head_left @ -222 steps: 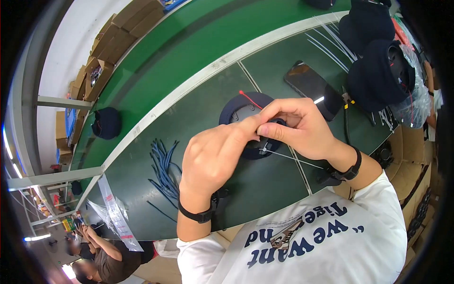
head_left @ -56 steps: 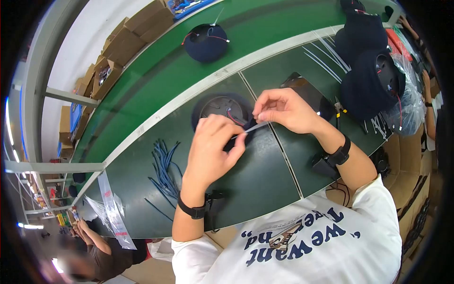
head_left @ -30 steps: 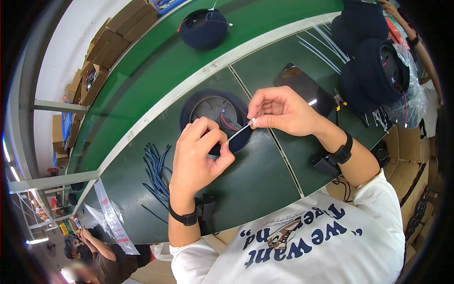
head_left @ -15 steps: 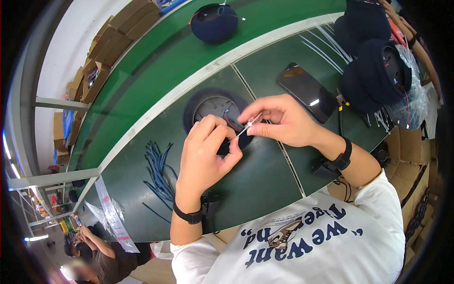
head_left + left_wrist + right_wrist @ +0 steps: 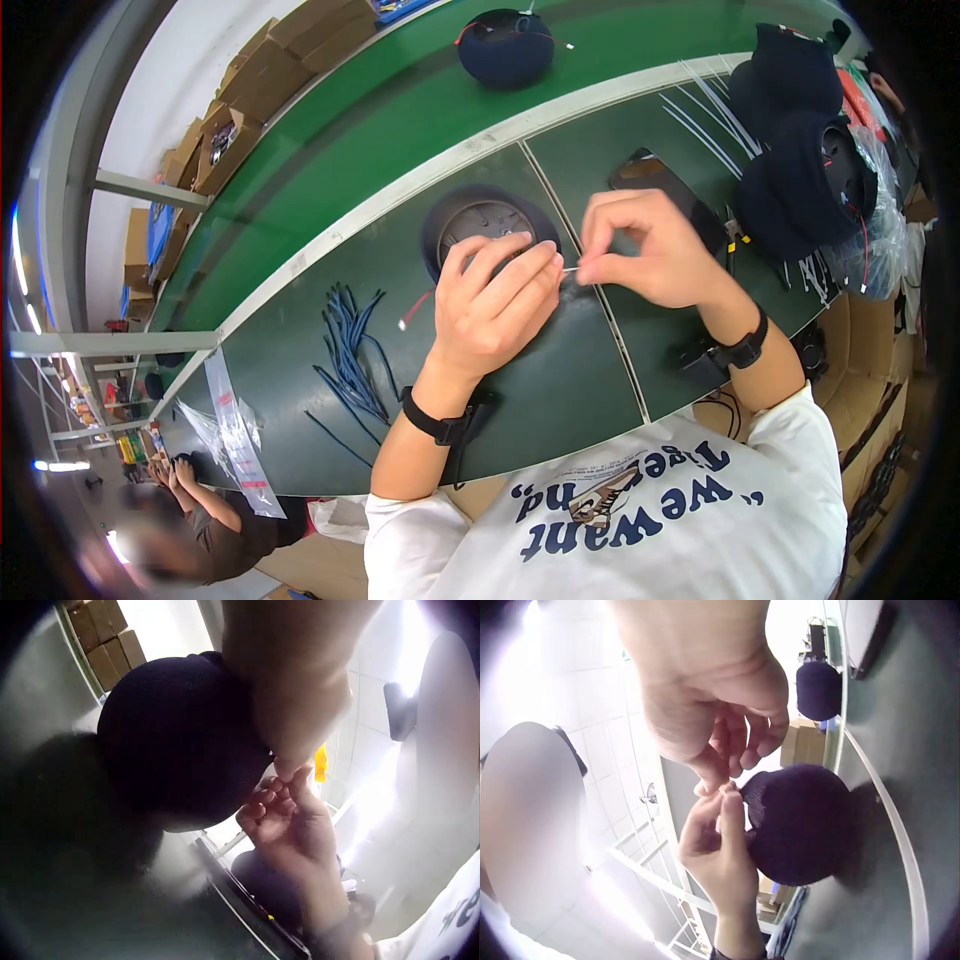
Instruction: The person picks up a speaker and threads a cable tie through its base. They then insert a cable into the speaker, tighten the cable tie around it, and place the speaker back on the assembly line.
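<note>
A dark blue round padded piece (image 5: 440,215) with a grey inner shell lies on the dark green table, its underside filling much of the left wrist view (image 5: 176,742). Over its near edge, the left hand (image 5: 495,305) pinches at a thin white strip (image 5: 571,269), fingers extended over the shell. The right hand (image 5: 650,245) pinches the strip's other side between thumb and forefinger, its remaining fingers curled. In the right wrist view the fingertips of the left hand (image 5: 724,859) and right hand (image 5: 712,697) meet beside the padded piece (image 5: 802,825). A red wire (image 5: 413,308) sticks out left of the left hand.
Blue strips (image 5: 350,350) lie left. White strips (image 5: 705,130), a phone (image 5: 660,180), yellow-and-black pliers (image 5: 733,235) and stacked dark padded pieces (image 5: 800,190) are right. Another padded piece (image 5: 505,50) stands beyond the rail. A person (image 5: 215,520) sits lower left.
The left hand has moved up and right, its fingers now spread over the shell. The right hand has shifted right. A red wire's end now shows left of the padded piece.
</note>
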Demonstrator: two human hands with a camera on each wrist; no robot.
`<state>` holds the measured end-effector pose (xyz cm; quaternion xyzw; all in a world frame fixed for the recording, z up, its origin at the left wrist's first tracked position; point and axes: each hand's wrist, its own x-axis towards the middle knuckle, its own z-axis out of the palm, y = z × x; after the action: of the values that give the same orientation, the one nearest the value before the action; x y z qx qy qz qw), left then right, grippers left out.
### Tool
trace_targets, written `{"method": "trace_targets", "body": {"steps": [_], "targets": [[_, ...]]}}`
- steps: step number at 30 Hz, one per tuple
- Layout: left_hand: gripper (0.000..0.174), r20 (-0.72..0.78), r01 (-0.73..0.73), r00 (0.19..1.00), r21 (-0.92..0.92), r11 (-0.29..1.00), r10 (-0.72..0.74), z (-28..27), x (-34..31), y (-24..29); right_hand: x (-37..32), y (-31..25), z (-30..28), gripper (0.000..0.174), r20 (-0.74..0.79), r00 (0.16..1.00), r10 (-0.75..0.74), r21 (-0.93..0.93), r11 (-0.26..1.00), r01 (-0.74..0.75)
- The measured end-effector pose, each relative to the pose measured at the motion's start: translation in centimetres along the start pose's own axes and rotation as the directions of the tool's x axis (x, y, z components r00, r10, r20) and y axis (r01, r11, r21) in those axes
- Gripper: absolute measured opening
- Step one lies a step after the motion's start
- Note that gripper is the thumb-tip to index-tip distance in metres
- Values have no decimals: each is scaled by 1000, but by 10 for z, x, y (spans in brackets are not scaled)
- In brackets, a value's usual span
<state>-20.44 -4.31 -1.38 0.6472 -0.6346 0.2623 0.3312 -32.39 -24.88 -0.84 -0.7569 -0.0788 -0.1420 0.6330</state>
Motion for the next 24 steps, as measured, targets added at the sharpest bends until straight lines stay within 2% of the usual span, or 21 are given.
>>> {"method": "trace_targets", "body": {"steps": [2, 4, 6, 8, 9, 10, 11, 12, 13, 14, 15, 16, 18, 21, 24], "targets": [[27, 13, 15, 1000, 46, 999, -16, -3, 0, 1, -1, -17, -19, 18, 54, 998, -25, -29, 999, 27], [27, 50, 36, 998, 100, 994, -41, -10, 3, 1, -3, -26, -35, 24, 120, 993, 10, 30, 999, -14], [25, -9, -2, 1000, 178, 984, 4, -20, 2, -1, -3, -28, -58, 22, 390, 920, -35, 125, 992, -15], [30, -85, 8, 996, 262, 965, 15, -50, -1, 22, -5, -22, -55, 24, 118, 989, -85, 505, 863, 14], [38, -88, 2, 996, 208, 978, 17, -66, -12, 27, 0, -3, -66, 32, -9, 998, -67, 570, 820, 60], [47, -89, -1, 996, 154, 988, 15, -82, -25, 30, 2, 2, -69, 27, -122, 992, 12, 528, 848, 55], [55, 74, -11, 997, 153, 988, -1, -94, -36, 30, 4, 5, -63, 28, -93, 988, 126, 306, 947, -92], [55, 128, 161, 975, 154, 975, -182, -92, -45, 25, 6, 6, -54, 32, -95, 966, 239, 62, 970, -234], [56, 181, 324, 919, 163, 932, -351, -86, -57, 17, 7, 5, -47, 49, 62, 945, 321, -69, 946, -317], [56, 233, 478, 829, 179, 860, -509, -83, -60, 14, 4, 16, -35, 81, 147, 947, 285, -187, 948, -256], [66, 281, 639, 709, 129, 758, -646, -76, -55, 3, 2, 23, -22, 95, 198, 941, 274, -177, 954, -241], [105, 291, 793, 584, -1, 610, -758, -66, -54, -5, 4, 26, -10, 111, 248, 933, 261, -169, 960, -224], [139, 404, 721, 692, -408, 560, -598, -35, -67, -37, 13, 29, 11, 128, 238, 951, 196, -154, 975, -163], [144, 400, 658, 752, -518, 547, -524, -10, -60, -41, 10, 31, 24, 144, 194, 969, 151, -202, 973, -112], [144, 361, 563, 826, -557, 611, -432, -2, -64, -50, 6, 37, 28, 152, 152, 978, 145, -250, 963, -103]]}}
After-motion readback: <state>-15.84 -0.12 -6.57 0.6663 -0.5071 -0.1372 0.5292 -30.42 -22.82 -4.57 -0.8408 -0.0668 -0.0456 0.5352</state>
